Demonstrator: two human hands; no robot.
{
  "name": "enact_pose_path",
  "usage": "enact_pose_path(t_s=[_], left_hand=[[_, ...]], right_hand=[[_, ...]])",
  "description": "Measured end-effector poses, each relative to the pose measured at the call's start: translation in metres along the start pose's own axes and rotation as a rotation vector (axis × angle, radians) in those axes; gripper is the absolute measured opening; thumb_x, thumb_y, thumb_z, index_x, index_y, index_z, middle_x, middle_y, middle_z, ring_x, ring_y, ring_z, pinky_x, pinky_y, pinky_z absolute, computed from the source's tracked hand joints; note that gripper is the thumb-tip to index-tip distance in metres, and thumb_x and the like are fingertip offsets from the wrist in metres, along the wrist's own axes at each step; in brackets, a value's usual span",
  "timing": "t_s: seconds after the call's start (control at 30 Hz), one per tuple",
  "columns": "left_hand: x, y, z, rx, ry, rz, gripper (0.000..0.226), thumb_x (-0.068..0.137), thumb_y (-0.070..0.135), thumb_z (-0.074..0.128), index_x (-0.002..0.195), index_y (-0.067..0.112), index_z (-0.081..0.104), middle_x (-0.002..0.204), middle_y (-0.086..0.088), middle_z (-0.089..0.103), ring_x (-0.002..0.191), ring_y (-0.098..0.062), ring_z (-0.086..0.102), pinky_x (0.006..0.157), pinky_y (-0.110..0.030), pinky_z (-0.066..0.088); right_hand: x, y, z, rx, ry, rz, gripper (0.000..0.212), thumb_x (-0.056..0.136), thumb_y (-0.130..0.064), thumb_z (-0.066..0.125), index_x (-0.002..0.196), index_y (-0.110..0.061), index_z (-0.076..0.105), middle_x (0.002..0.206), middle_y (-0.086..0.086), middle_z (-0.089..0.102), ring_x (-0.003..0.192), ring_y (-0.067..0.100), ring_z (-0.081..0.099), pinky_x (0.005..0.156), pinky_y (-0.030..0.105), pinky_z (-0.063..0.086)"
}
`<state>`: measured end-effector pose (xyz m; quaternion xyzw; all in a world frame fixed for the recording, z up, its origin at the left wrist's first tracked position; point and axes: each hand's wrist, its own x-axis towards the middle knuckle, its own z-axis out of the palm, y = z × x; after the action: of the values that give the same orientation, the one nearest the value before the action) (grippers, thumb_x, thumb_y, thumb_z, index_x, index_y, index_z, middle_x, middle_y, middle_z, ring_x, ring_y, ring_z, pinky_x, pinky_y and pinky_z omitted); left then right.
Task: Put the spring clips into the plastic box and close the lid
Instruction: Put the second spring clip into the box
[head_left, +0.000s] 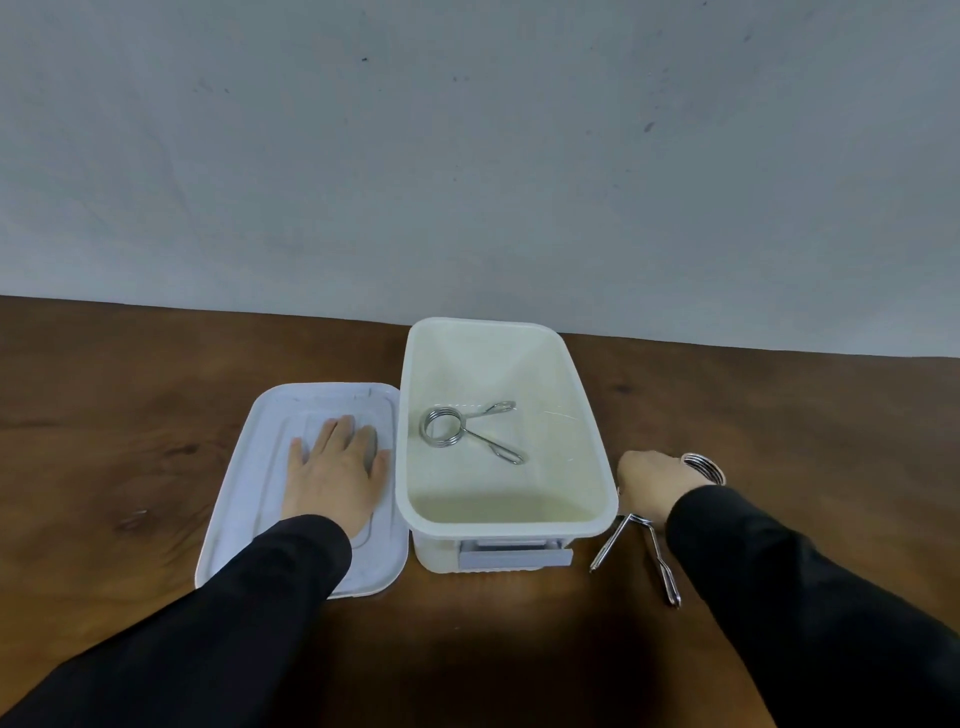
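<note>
One spring clip (467, 432) already lies on the floor of the open plastic box (597, 452), coil toward the left, handles splayed to the right. Second clip (644, 545) is outside, just right of the box's near corner, under the right hand (655, 480); its coil (702, 467) pokes out past the knuckles, its two handles stick out toward the camera over the tabletop (104, 415). Right fingers look curled around that clip, gripping it, though the fingertips are hidden so the exact hold is unclear. Left hand (337, 470) lies flat, fingers spread open, palm down on the lid (244, 499), which rests on the tabletop touching the box's left side.

Step in hand, as I read it: getting the second clip into the box. To do it well, lift high enough for the dangling handles to clear the right rim, carry it left over the opening and set it beside the first clip, not stacked, so nothing sits proud when the lid goes on. Box wall is the only real obstacle; handles could catch the rim. Latch tab (514, 556) on the front faces the camera. Nothing else nearby, only a plain grey wall (467, 156) behind.
</note>
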<state>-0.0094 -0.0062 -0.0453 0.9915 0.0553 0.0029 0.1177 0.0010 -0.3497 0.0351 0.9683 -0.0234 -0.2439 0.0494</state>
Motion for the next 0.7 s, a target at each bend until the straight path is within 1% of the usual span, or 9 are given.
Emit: enact_pose_path(t_s=[0.07, 0.17, 0.27, 0.33, 0.43, 0.5, 0.57, 0.63, 0.7], left_hand=[[0.0, -0.001, 0.001, 0.003, -0.002, 0.0, 0.052, 0.1, 0.048, 0.034, 0.148, 0.029, 0.036, 0.164, -0.001, 0.024, 0.151, -0.023, 0.013, 0.121, -0.054, 0.007], [0.001, -0.002, 0.003, 0.003, -0.008, -0.001, 0.052, 0.1, 0.048, 0.033, 0.148, 0.029, 0.036, 0.163, 0.0, 0.024, 0.151, -0.023, 0.013, 0.121, -0.054, 0.007], [0.001, -0.003, 0.004, -0.004, -0.005, 0.0, 0.051, 0.1, 0.048, 0.031, 0.148, 0.029, 0.037, 0.163, 0.0, 0.025, 0.151, -0.023, 0.014, 0.121, -0.054, 0.008], [0.002, -0.004, 0.005, -0.007, -0.001, -0.001, 0.051, 0.1, 0.048, 0.029, 0.147, 0.029, 0.038, 0.163, 0.0, 0.026, 0.151, -0.023, 0.015, 0.121, -0.054, 0.009], [0.002, -0.004, 0.005, -0.012, 0.007, 0.003, 0.049, 0.101, 0.045, 0.026, 0.144, 0.028, 0.041, 0.162, -0.001, 0.028, 0.15, -0.022, 0.015, 0.121, -0.055, 0.01], [0.002, -0.003, 0.005, -0.02, 0.011, 0.003, 0.049, 0.101, 0.045, 0.025, 0.144, 0.027, 0.042, 0.162, -0.001, 0.028, 0.15, -0.022, 0.015, 0.12, -0.055, 0.009], [0.003, -0.003, 0.005, -0.023, 0.016, 0.002, 0.05, 0.101, 0.046, 0.024, 0.143, 0.028, 0.042, 0.161, -0.001, 0.029, 0.15, -0.022, 0.016, 0.12, -0.054, 0.009], [0.003, -0.004, 0.005, -0.018, 0.018, 0.003, 0.05, 0.101, 0.047, 0.024, 0.142, 0.028, 0.044, 0.161, -0.001, 0.031, 0.15, -0.023, 0.017, 0.12, -0.055, 0.01], [0.004, -0.005, 0.006, -0.018, 0.018, 0.004, 0.049, 0.1, 0.048, 0.024, 0.141, 0.028, 0.044, 0.16, -0.001, 0.032, 0.149, -0.023, 0.018, 0.12, -0.055, 0.011]], right_hand=[[0.001, 0.001, 0.008, 0.032, 0.062, 0.003, 0.012, 0.093, -0.023, 0.062, 0.091, -0.015, 0.053, 0.088, 0.003, 0.058, 0.084, 0.026, 0.057, 0.077, 0.035, 0.05], [0.008, 0.003, 0.013, 0.059, 0.116, 0.02, 0.007, 0.093, -0.018, 0.057, 0.086, -0.016, 0.056, 0.086, 0.003, 0.062, 0.085, 0.028, 0.065, 0.08, 0.037, 0.056], [0.017, 0.008, -0.001, 0.096, 0.203, 0.051, 0.018, 0.094, -0.015, 0.053, 0.079, -0.013, 0.063, 0.072, 0.001, 0.063, 0.072, 0.027, 0.064, 0.071, 0.034, 0.053], [0.017, 0.017, -0.026, 0.067, 0.352, 0.046, 0.022, 0.096, -0.014, 0.049, 0.081, -0.013, 0.066, 0.073, 0.003, 0.067, 0.071, 0.028, 0.065, 0.067, 0.032, 0.048], [0.002, 0.022, -0.084, 0.012, 0.592, -0.105, 0.016, 0.1, -0.022, 0.052, 0.085, -0.021, 0.056, 0.078, 0.0, 0.058, 0.074, 0.03, 0.057, 0.07, 0.035, 0.045], [-0.016, 0.01, -0.125, 0.082, 0.666, -0.271, 0.016, 0.1, -0.022, 0.056, 0.085, -0.016, 0.057, 0.078, 0.002, 0.058, 0.07, 0.028, 0.054, 0.065, 0.036, 0.043], [-0.033, -0.014, -0.156, 0.135, 0.637, -0.468, 0.016, 0.1, -0.02, 0.058, 0.089, -0.011, 0.063, 0.083, 0.005, 0.062, 0.069, 0.023, 0.052, 0.062, 0.033, 0.038], [-0.04, -0.044, -0.168, 0.07, 0.57, -0.635, 0.015, 0.1, -0.02, 0.058, 0.096, -0.009, 0.068, 0.092, 0.003, 0.064, 0.083, 0.023, 0.055, 0.072, 0.032, 0.038], [-0.037, -0.075, -0.167, -0.005, 0.483, -0.749, 0.015, 0.099, -0.022, 0.058, 0.1, -0.01, 0.068, 0.097, 0.002, 0.064, 0.095, 0.023, 0.057, 0.083, 0.035, 0.043]])
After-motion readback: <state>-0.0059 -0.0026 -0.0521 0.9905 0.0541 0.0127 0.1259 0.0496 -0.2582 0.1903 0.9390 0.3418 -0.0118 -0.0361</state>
